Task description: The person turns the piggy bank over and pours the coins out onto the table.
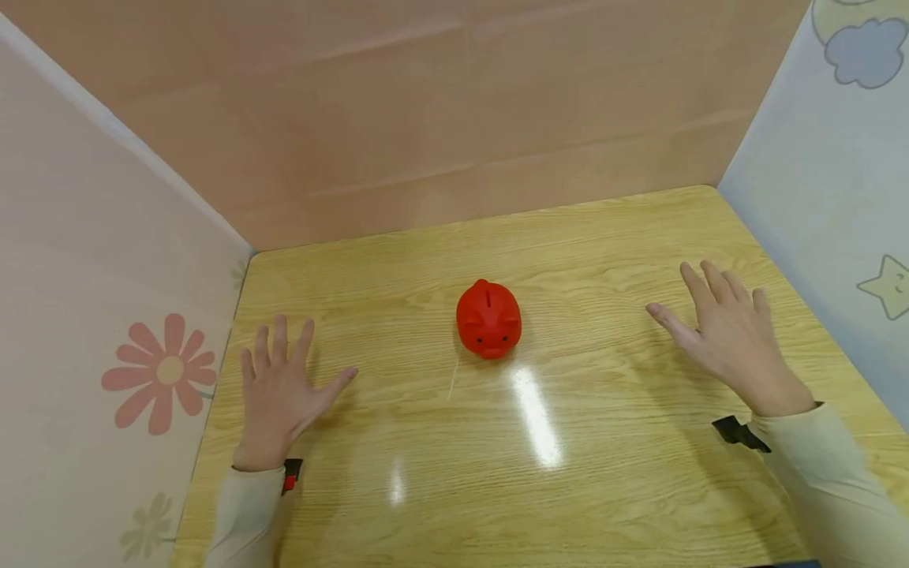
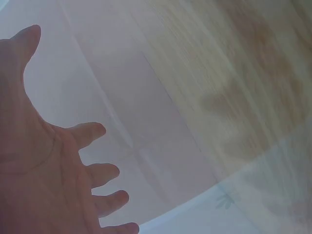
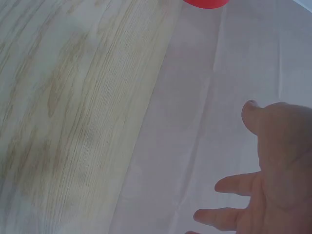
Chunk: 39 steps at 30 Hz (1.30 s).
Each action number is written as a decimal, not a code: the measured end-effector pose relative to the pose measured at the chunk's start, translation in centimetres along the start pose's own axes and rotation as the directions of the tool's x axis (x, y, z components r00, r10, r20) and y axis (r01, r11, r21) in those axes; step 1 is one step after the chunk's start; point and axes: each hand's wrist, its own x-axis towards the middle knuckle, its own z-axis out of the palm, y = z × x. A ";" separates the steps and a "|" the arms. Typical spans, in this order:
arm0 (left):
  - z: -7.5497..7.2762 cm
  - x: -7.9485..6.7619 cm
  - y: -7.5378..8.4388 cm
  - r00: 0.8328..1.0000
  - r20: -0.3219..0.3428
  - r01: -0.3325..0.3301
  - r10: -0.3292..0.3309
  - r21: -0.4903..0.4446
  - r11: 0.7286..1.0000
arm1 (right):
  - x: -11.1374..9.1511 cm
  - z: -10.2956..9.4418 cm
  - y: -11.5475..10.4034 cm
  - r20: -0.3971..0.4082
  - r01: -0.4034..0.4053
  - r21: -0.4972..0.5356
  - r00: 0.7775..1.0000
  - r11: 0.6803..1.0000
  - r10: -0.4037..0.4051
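Observation:
A red piggy bank stands upright on the wooden table, its snout toward the near edge and a coin slot in its back. In the right wrist view just a bit of the red piggy bank shows at the top edge. My left hand, fingers spread and thumb out, is over the table to its left, holding nothing. Off to the right, my right hand has its fingers apart and holds nothing. Both palms face down, apart from the piggy bank. The wrist views show the left hand and right hand bare.
The light wood table is bounded at the back by a brownish-pink cloth wall. A flower-patterned panel rises on the left and a panel with a star and cloud on the right. A dark object peeks in at the bottom right edge.

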 end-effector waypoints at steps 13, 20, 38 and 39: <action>0.8 0.1 1.4 0.999 -0.016 -0.034 0.033 -0.074 0.997 | 0.1 0.5 -2.1 0.036 0.027 0.202 0.999 0.979 -0.035; 0.7 0.2 3.0 0.994 0.103 -0.017 0.040 -0.212 0.977 | 0.1 0.9 -3.4 0.104 0.019 0.277 0.993 0.961 -0.050; 1.9 1.0 7.8 0.982 0.156 -0.019 0.105 -0.472 0.881 | 0.4 3.3 -7.5 0.165 0.058 0.455 0.975 0.888 -0.148; 2.0 1.0 8.0 0.981 0.155 -0.025 0.113 -0.478 0.878 | 0.5 3.5 -7.7 0.170 0.058 0.459 0.974 0.886 -0.152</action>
